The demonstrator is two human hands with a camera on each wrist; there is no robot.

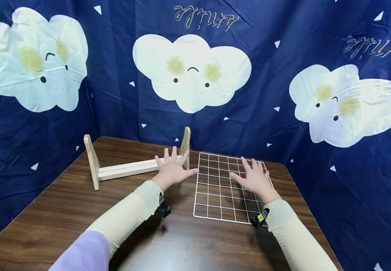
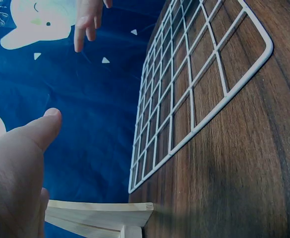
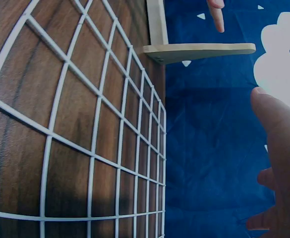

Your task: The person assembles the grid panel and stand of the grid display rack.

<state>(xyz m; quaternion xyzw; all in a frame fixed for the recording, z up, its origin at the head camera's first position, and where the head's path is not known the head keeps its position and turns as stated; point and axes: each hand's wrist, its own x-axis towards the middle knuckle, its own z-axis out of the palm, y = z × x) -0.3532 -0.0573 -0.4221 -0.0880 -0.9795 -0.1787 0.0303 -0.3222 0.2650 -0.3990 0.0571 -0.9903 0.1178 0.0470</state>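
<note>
Fingers spread, my left hand (image 1: 174, 170) hovers in front of the right end of a wooden stand (image 1: 127, 169), which has two upright side pieces joined by a pale crossbar. A white wire grid panel (image 1: 214, 195) lies flat on the table to the right of the stand. Over the panel's right part hovers my right hand (image 1: 254, 180), its fingers also spread. Both hands hold nothing. In the left wrist view the grid (image 2: 192, 89) stays apart from the left thumb (image 2: 38, 130). The right wrist view shows the grid (image 3: 92, 153) apart from the right thumb (image 3: 278, 116).
The brown wooden table (image 1: 178, 241) has rounded back corners. A dark blue curtain (image 1: 114, 94) with white clouds hangs close behind it and along both sides. Small black cameras sit on each wrist.
</note>
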